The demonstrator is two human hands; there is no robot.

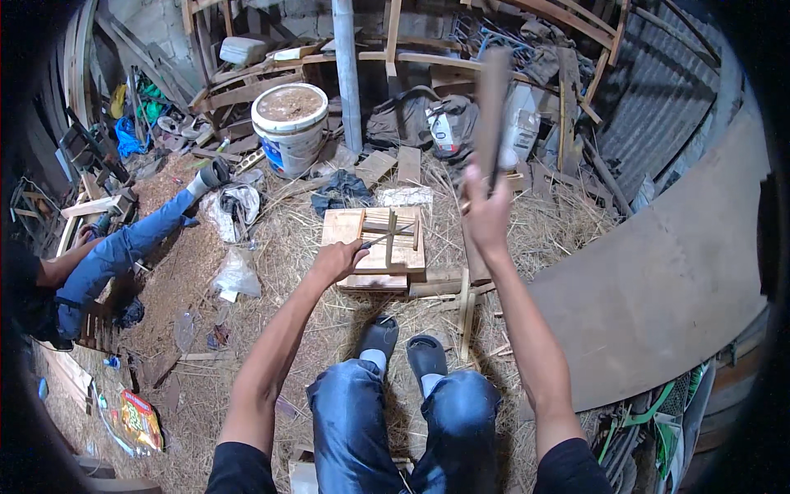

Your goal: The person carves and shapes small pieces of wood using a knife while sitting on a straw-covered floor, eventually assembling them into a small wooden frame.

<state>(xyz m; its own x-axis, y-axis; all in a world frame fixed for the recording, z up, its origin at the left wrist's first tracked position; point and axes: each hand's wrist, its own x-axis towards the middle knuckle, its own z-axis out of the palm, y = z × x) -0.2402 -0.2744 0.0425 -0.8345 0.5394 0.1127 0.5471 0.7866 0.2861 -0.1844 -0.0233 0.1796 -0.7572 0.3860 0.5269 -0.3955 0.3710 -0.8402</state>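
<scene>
My left hand (337, 262) is closed on a dark-handled blade (377, 240), which lies across a narrow wooden piece (391, 251) standing out on a pale wooden block (346, 224). The block has slim strips along its top and rests on more wood. My right hand (487, 206) grips a long, thick wooden stick (494, 107), raised upright above and right of the block and blurred at its top.
A white bucket (290, 148) stands beyond the block, near a pole (346, 74). A large curved board (642, 280) fills the right. At left a co-worker's leg (148, 230) stretches over sawdust. Loose wood (465, 321), straw and plastic bags (237, 278) litter the floor.
</scene>
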